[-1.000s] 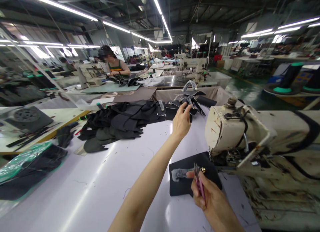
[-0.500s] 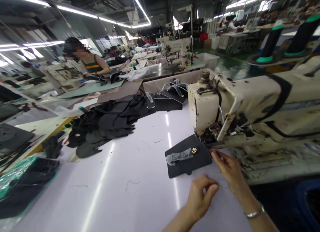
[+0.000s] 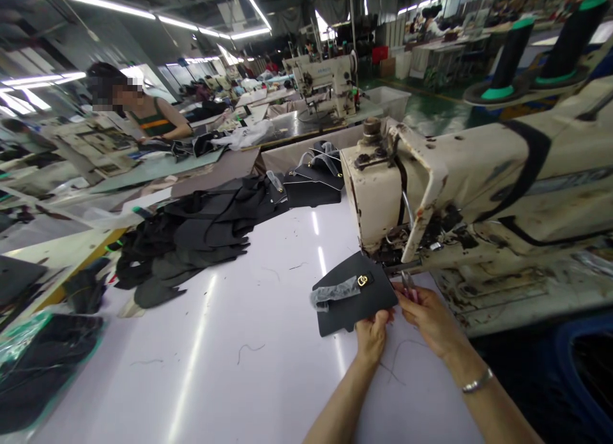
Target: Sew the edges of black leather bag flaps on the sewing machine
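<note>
Black panel point(image 3: 378, 294) lies on the white table top point(image 3: 158, 399), right of centre in the frame, just in front of the head of the beige sewing machine point(image 3: 464, 160). On the panel is one strap in clear plastic point(image 3: 338, 292), and at the strap's R end one gold fitting point(image 3: 363, 280).

L hand point(image 3: 371, 336) is at the near edge of the panel, btm centre-right of frame; its fingers are closed on this edge, w/ the thumb up. R hand point(image 3: 428, 317) is beside the panel's R corner, under the machine head; its grip is closed around small snips point(image 3: 410, 289) w/ pink handle, blades pointing up. Whether the snips touch the panel, I cannot tell. A silver bracelet point(image 3: 477, 381) is on the R wrist.

Loose threads point(image 3: 250, 350) lie on the table, btm centre & near the hands. A big pile of dark pcs point(image 3: 205, 233) is in the middle-left of frame; next to its R end are more black pcs w/ gold fittings point(image 3: 313, 185). In the lower L corner is a dark bundle point(image 3: 43, 374) w/ green-edged plastic. In the upper L, a person point(image 3: 160, 119) bends over another table w/ dark material. Black spools w/ green ends point(image 3: 510, 61) stand in the upper R.
</note>
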A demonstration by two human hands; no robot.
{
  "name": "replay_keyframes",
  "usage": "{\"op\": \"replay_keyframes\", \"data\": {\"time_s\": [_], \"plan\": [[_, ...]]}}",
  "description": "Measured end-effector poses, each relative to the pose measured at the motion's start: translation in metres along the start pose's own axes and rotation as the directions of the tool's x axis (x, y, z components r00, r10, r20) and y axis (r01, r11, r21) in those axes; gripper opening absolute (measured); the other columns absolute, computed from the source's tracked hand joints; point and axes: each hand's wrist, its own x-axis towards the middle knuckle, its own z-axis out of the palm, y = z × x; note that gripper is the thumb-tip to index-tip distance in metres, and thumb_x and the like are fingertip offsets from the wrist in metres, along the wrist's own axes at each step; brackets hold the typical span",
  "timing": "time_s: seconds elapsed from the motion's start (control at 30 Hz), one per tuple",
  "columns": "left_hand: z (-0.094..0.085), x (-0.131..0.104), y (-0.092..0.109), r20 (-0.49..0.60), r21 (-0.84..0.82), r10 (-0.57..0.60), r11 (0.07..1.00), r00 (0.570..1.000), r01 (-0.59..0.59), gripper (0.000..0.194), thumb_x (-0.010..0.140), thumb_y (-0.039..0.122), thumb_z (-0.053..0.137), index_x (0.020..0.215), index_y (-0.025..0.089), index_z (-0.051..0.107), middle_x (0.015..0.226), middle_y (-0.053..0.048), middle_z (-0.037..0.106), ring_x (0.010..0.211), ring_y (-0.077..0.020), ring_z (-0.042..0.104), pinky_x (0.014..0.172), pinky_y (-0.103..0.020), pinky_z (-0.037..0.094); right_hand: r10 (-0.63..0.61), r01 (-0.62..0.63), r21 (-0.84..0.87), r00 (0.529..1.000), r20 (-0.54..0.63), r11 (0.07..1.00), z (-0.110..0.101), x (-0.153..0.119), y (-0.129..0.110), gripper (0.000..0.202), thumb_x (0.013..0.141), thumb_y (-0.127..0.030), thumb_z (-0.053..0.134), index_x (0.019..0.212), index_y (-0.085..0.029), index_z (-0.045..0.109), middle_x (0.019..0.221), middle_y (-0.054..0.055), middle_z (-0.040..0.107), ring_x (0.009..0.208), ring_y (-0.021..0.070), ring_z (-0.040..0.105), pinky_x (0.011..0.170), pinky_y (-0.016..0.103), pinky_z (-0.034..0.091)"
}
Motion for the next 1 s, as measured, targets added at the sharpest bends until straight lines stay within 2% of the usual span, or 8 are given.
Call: {"op": "replay_keyframes", "data": {"time_s": [0.07, 0.17, 0.3, 0.43, 0.57, 0.8, 0.93, 1.0], "plan": [[0.001, 0.0, 0.0, -0.039, 0.006, -0.002, 1.0, 0.999, 0.002, 0.057, 0.083, 0.071, 0.065, 0.06, 0.019, 0.064, 0.059, -0.006, 0.065, 0.056, -0.0176, 0.057, 0.06, -0.031, 0.047, -0.025, 0.025, -0.028, 1.0, 0.002, 0.999, 0.003, -0.001, -0.004, 0.041, 0.068, -0.052, 0.09, 0.068, -0.016, 0.069, 0.054, -0.006, 0.038, 0.051, 0.0067, 0.024, 0.047, 0.024, 0.017], [0.004, -0.001, 0.005, -0.072, -0.031, -0.017, 0.999, 0.997, 0.015, 0.053, 0.082, 0.067, 0.068, 0.061, 0.018, 0.064, 0.058, -0.004, 0.063, 0.054, -0.0164, 0.056, 0.058, -0.03, 0.046, -0.085, 0.084, -0.067, 0.996, -0.003, 0.994, 0.005, -0.002, -0.005, 0.037, 0.072, -0.047, 0.088, 0.061, -0.016, 0.07, 0.053, -0.003, 0.047, 0.052, 0.0089, 0.035, 0.05, 0.025, 0.027], [0.009, -0.005, 0.021, -0.062, -0.113, -0.06, 0.992, 0.996, 0.053, 0.048, 0.087, 0.06, 0.069, 0.065, 0.017, 0.064, 0.059, -0.003, 0.062, 0.054, -0.0147, 0.055, 0.057, -0.028, 0.044, -0.088, 0.09, -0.101, 0.996, 0.025, 0.991, 0.001, -0.003, -0.004, 0.039, 0.079, -0.045, 0.083, 0.057, -0.017, 0.068, 0.056, -0.001, 0.057, 0.056, 0.0125, 0.047, 0.058, 0.027, 0.036], [0.009, -0.009, 0.035, -0.04, -0.178, -0.108, 0.979, 0.993, 0.099, 0.043, 0.09, 0.053, 0.07, 0.067, 0.017, 0.064, 0.062, -0.001, 0.06, 0.06, -0.0141, 0.055, 0.064, -0.029, 0.045, -0.1, 0.112, -0.153, 0.991, 0.086, 0.982, -0.006, -0.008, -0.009, 0.037, 0.086, -0.045, 0.076, 0.063, -0.017, 0.07, 0.064, 0.001, 0.064, 0.065, 0.0157, 0.055, 0.066, 0.029, 0.04], [0.006, -0.01, 0.034, 0.007, -0.255, -0.165, 0.953, 0.986, 0.161, 0.041, 0.091, 0.05, 0.071, 0.066, 0.018, 0.062, 0.063, 0.0, 0.058, 0.064, -0.0147, 0.053, 0.069, -0.03, 0.044, -0.095, 0.116, -0.225, 0.99, 0.102, 0.967, -0.012, -0.012, -0.015, 0.032, 0.088, -0.043, 0.072, 0.068, -0.018, 0.073, 0.068, 0.003, 0.068, 0.068, 0.0178, 0.057, 0.069, 0.03, 0.042], [0.005, -0.011, 0.032, -0.004, -0.253, -0.227, 0.942, 0.974, 0.219, 0.044, 0.089, 0.052, 0.073, 0.065, 0.017, 0.063, 0.063, 0.0, 0.058, 0.063, -0.014, 0.051, 0.066, -0.029, 0.04, -0.099, 0.104, -0.321, 0.995, 0.033, 0.941, -0.016, -0.014, -0.017, 0.026, 0.084, -0.042, 0.071, 0.076, -0.019, 0.079, 0.069, 0.002, 0.068, 0.065, 0.0176, 0.056, 0.063, 0.029, 0.042], [0.006, -0.012, 0.037, -0.013, -0.255, -0.219, 0.944, 0.976, 0.208, 0.043, 0.089, 0.051, 0.073, 0.066, 0.018, 0.061, 0.063, 0.0, 0.056, 0.063, -0.0136, 0.05, 0.064, -0.029, 0.04, -0.158, 0.146, -0.475, 0.987, 0.014, 0.868, -0.014, -0.011, -0.018, 0.03, 0.086, -0.047, 0.073, 0.079, -0.019, 0.08, 0.072, 0.003, 0.069, 0.067, 0.0185, 0.057, 0.063, 0.029, 0.041], [0.001, -0.01, 0.038, 0.005, -0.205, -0.191, 0.961, 0.982, 0.188, 0.044, 0.091, 0.052, 0.071, 0.066, 0.018, 0.061, 0.063, 0.0, 0.057, 0.063, -0.0141, 0.052, 0.065, -0.029, 0.042, -0.187, 0.164, -0.482, 0.982, 0.001, 0.861, -0.01, -0.009, -0.016, 0.032, 0.086, -0.048, 0.073, 0.073, -0.019, 0.078, 0.068, 0.003, 0.068, 0.064, 0.0178, 0.056, 0.061, 0.029, 0.041]]}}
